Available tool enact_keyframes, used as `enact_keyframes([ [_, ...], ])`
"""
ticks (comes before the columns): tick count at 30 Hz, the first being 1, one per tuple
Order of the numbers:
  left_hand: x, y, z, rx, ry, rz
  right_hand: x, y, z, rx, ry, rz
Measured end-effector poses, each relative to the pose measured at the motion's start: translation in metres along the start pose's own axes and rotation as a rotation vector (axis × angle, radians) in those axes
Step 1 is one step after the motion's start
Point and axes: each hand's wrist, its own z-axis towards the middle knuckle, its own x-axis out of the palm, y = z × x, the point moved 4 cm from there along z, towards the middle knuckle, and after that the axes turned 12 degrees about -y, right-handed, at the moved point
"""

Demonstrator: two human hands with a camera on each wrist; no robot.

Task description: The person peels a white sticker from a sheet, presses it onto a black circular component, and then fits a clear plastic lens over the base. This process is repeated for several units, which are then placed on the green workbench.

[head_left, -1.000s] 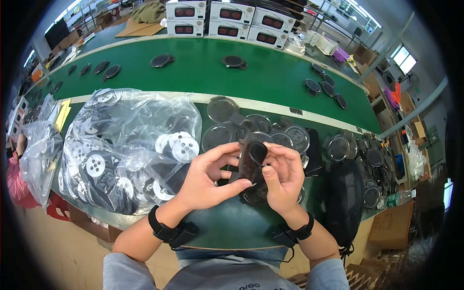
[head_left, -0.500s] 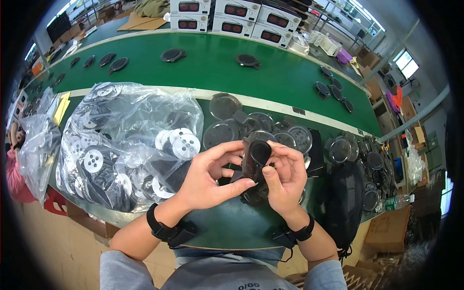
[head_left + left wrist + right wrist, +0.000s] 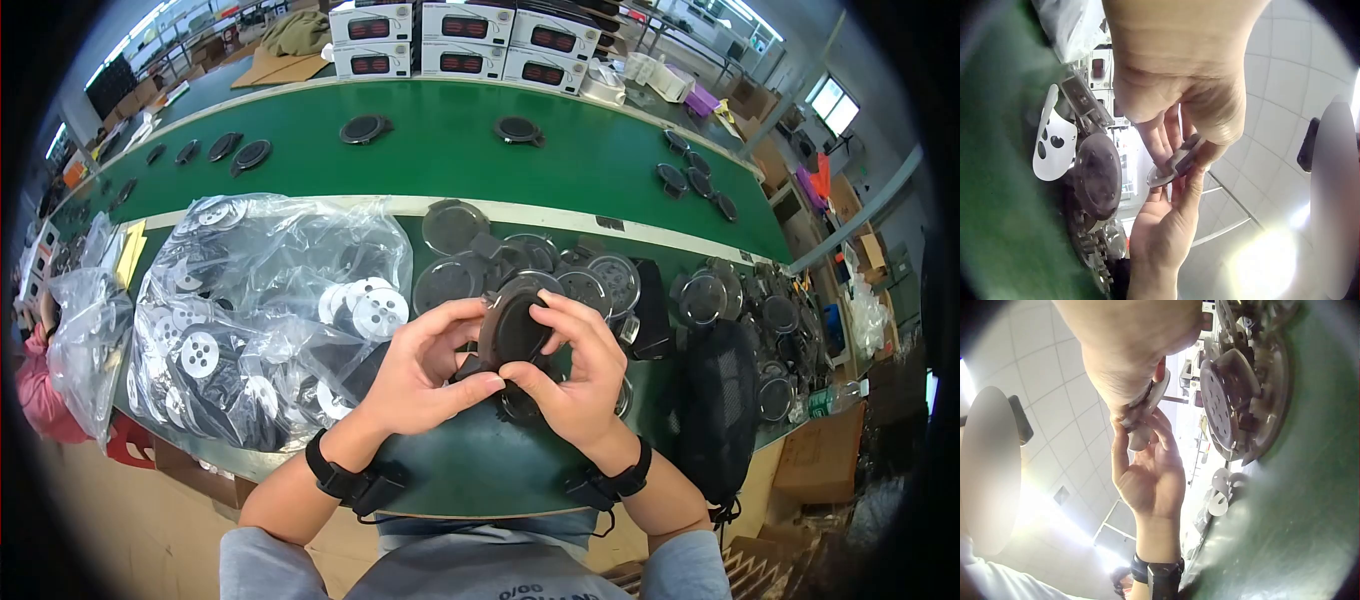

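Both hands hold one round, dark translucent plastic part [image 3: 519,325] above the near side of the green table. The left hand [image 3: 425,372] grips its left edge between thumb and fingers. On the part's right, the right hand [image 3: 578,378] pinches it, fingertips on the dark round face and thumb at the lower edge. In the left wrist view the part [image 3: 1175,164] appears edge-on between the two hands. Similar round parts [image 3: 455,228] lie in a pile just behind the hands. A clear bag [image 3: 270,300] with white and dark discs lies to the left.
Several dark round parts [image 3: 518,129] are spread on the green surface [image 3: 430,150] beyond the pale strip. Boxes [image 3: 462,42] stand at the back. A black mesh pouch [image 3: 716,410] and more parts [image 3: 704,300] lie at right. Another person's pink sleeve [image 3: 62,392] shows at far left.
The held part has turned so its dark round face shows wider to the head view. The right thumb has moved left to the part's lower edge, near the left thumb.
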Motion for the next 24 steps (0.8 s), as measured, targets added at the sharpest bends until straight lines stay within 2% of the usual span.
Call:
enact_keyframes([
  [5, -0.005, 0.004, 0.002, -0.074, -0.026, -0.014, 0.003, 0.008, 0.003, -0.167, 0.036, -0.158],
  [8, -0.002, 0.000, 0.002, -0.084, -0.102, 0.094, 0.002, 0.016, 0.004, -0.187, 0.045, -0.224],
  [11, -0.009, 0.007, 0.000, -0.085, -0.235, 0.173, 0.002, 0.011, 0.006, -0.119, -0.026, -0.142],
  [15, -0.010, 0.012, -0.002, -0.074, -0.260, 0.166, 0.017, -0.023, -0.015, 0.589, 0.051, 0.493],
  [16, -0.009, 0.009, -0.001, -0.072, -0.254, 0.163, 0.016, -0.018, -0.011, 0.635, 0.103, 0.517],
  [17, -0.003, 0.004, 0.001, -0.048, -0.238, 0.148, 0.013, -0.023, -0.014, 0.778, 0.128, 0.505],
  [19, -0.003, 0.000, 0.001, -0.121, -0.284, 0.219, 0.004, -0.016, -0.006, 0.977, 0.163, 0.516],
  [21, -0.012, -0.021, 0.010, 0.110, -0.212, 0.531, -0.004, -0.036, -0.007, 0.893, -0.073, 0.649],
  [23, -0.024, -0.070, 0.016, 0.493, -0.343, 0.983, -0.004, -0.019, 0.014, 0.662, -0.253, 0.804],
  [24, -0.039, -0.089, 0.018, 0.568, -0.383, 1.155, -0.007, -0.018, 0.016, 0.674, -0.243, 0.769],
])
